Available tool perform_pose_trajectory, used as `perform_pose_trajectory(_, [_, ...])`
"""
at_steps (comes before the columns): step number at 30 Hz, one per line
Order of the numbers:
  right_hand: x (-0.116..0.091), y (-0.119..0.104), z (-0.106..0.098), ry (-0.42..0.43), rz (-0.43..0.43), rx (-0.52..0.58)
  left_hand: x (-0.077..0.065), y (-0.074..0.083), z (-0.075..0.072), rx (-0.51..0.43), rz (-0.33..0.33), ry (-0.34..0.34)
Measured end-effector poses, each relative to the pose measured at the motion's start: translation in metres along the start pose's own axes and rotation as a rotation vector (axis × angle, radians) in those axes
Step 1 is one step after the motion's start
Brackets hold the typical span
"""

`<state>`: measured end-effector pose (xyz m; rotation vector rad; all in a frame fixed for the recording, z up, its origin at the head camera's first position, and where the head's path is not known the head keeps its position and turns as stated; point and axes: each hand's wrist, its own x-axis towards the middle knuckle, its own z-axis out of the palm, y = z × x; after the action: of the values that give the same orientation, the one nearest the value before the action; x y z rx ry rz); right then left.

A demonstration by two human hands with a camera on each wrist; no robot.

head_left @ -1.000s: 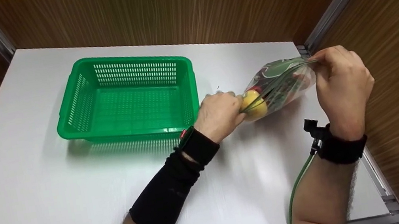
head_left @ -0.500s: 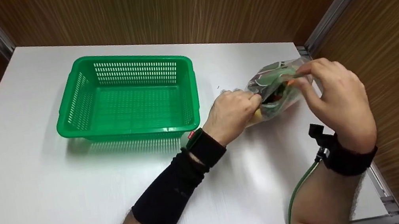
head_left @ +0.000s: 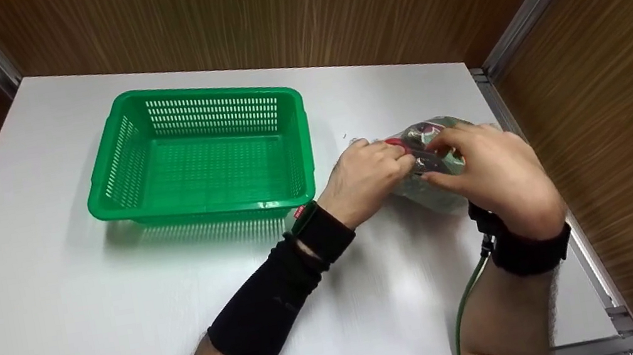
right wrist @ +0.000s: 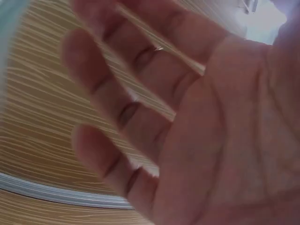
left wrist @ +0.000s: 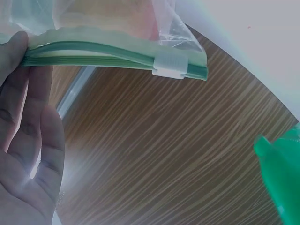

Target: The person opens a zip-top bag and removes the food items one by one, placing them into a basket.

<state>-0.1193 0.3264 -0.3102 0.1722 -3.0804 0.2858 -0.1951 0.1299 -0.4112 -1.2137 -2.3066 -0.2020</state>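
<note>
My left hand [head_left: 364,179] pinches the green zip edge of a clear slider zip bag [head_left: 437,199], right of the basket. In the left wrist view, thumb and fingers meet on that strip, with the white slider [left wrist: 169,65] near its far corner. Something red [head_left: 396,144] shows at the bag beside the left fingers; other contents look dark and green through the plastic. My right hand [head_left: 494,175] is over the bag's right side, thumb and forefinger parted at its mouth. In the right wrist view the other fingers [right wrist: 140,112] are spread and nearly straight.
A green plastic basket [head_left: 204,211] with slotted walls stands left of the hands on the white table [head_left: 93,333]. Wood-grain panels [head_left: 240,18] rise behind and to the right. A green cable [head_left: 463,307] runs along the right forearm.
My right hand has let go of the bag's far end and moved left and down toward the left hand. The bag has turned and bunched up; the yellow fruit is now hidden.
</note>
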Motion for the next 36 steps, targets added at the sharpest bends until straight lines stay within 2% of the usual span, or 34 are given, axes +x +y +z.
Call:
perform_pose_trajectory(7, [0.011, -0.001, 0.010, -0.061, 0.090, -0.015, -0.002, -0.007, 0.001, 0.003, -0.015, 0.045])
perform_pose_trajectory(11, [0.016, -0.003, 0.014, -0.032, 0.101, -0.028, -0.002, -0.011, 0.001, 0.008, -0.040, 0.056])
perform_pose_trajectory(15, [0.020, -0.008, 0.017, 0.088, 0.088, -0.015, -0.003, -0.015, -0.001, 0.017, -0.083, 0.089])
perform_pose_trajectory(19, [0.023, -0.015, 0.021, 0.254, 0.064, 0.006, -0.004, -0.017, -0.007, -0.026, -0.119, 0.175])
perform_pose_trajectory(21, [0.025, -0.018, 0.024, 0.334, 0.067, 0.022, -0.004, -0.015, -0.012, -0.068, -0.108, 0.225])
perform_pose_trajectory(23, [0.028, -0.021, 0.025, 0.407, 0.086, 0.044, -0.004, -0.013, -0.016, -0.109, -0.068, 0.252])
perform_pose_trajectory(25, [0.029, -0.023, 0.025, 0.455, 0.110, 0.072, -0.005, -0.011, -0.019, -0.151, -0.019, 0.232])
perform_pose_trajectory(27, [0.031, -0.024, 0.026, 0.490, 0.132, 0.095, -0.005, -0.009, -0.019, -0.198, 0.014, 0.172])
perform_pose_trajectory(29, [0.031, -0.024, 0.026, 0.517, 0.139, 0.109, -0.004, -0.008, -0.014, -0.236, 0.014, 0.098])
perform_pose_trajectory(32, [0.031, -0.024, 0.026, 0.547, 0.132, 0.123, -0.002, -0.007, 0.000, -0.276, -0.045, 0.000])
perform_pose_trajectory(36, [0.031, -0.024, 0.025, 0.539, 0.118, 0.127, -0.001, -0.005, 0.019, -0.301, -0.171, -0.085])
